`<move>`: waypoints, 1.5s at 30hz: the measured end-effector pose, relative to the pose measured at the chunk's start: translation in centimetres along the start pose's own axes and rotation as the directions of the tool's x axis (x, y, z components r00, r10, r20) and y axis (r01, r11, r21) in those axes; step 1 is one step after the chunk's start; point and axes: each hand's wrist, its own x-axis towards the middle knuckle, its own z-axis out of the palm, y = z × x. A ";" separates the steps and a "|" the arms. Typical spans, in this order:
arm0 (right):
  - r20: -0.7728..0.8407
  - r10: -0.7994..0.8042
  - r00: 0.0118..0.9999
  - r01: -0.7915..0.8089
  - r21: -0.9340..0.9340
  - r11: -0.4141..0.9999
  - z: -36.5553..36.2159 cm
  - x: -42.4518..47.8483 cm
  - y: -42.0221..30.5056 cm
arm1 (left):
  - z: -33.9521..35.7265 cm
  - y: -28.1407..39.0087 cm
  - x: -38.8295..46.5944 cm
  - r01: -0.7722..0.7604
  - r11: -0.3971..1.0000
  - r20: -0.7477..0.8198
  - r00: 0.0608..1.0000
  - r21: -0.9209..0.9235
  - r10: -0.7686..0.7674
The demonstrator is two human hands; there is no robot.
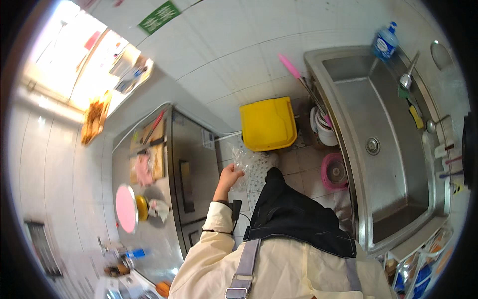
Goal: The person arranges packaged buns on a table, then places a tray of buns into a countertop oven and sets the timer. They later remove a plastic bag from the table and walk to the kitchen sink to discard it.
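Note:
My left hand (228,180) pinches a crumpled clear plastic bag (241,164) between thumb and fingers, low over the tiled floor. The bag hangs in front of a yellow lidded bin (269,123), whose lid looks down. Behind and below the bag lies a pale studded mat (260,172). My right hand is out of view. A black apron (295,209) covers my lap and legs.
On the left stands a steel counter (149,228) with a cutting board (160,160), knife (151,144) and pink turntable (126,208). A steel sink (388,160) fills the right side. Near it are a pink basin (333,172) and a pink-handled tool (289,66).

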 end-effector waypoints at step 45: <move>-0.209 0.849 0.486 -0.005 0.970 0.242 56.2 -25.9 6.4 | 20.2 11.6 9.6 -0.676 0.656 0.926 0.112 0.337 -0.361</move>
